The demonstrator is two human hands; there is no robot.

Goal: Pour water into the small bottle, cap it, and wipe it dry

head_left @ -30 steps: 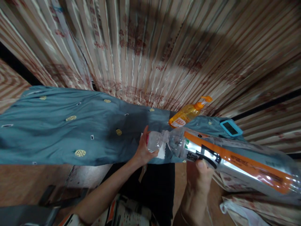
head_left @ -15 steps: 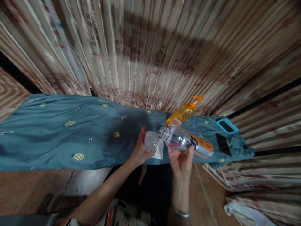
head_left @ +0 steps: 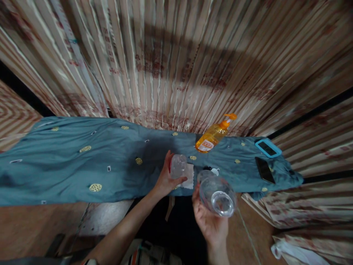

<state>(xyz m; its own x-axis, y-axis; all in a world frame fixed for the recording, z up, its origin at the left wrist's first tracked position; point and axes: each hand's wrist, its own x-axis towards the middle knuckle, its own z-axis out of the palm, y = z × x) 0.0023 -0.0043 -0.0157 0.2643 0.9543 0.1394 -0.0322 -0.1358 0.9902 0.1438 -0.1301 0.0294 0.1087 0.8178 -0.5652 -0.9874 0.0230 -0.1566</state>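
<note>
Covering the desk point(head_left: 68, 165) is a blue patterned cloth point(head_left: 116, 173). An orange pump bottle point(head_left: 213, 135) stands at its far edge. Nearer, the right hand point(head_left: 211, 221) wraps around a large clear bottle point(head_left: 216, 193), bottom toward the camera. The left hand point(head_left: 165, 178) grips a small clear bottle point(head_left: 178, 166) on the cloth.

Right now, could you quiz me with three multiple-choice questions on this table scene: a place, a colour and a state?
1. Where is the pump bottle?
A. on the blue cloth near the curtain
B. on the floor
C. in a hand

2. What colour is its pump?
A. green
B. orange
C. black

3. How is the big clear bottle in the right hand?
A. standing upright on the table
B. held off the table, base toward the camera
C. lying flat on the cloth

Answers: A, it stands on the cloth; B, the top is orange; B, its round base faces us.
</note>
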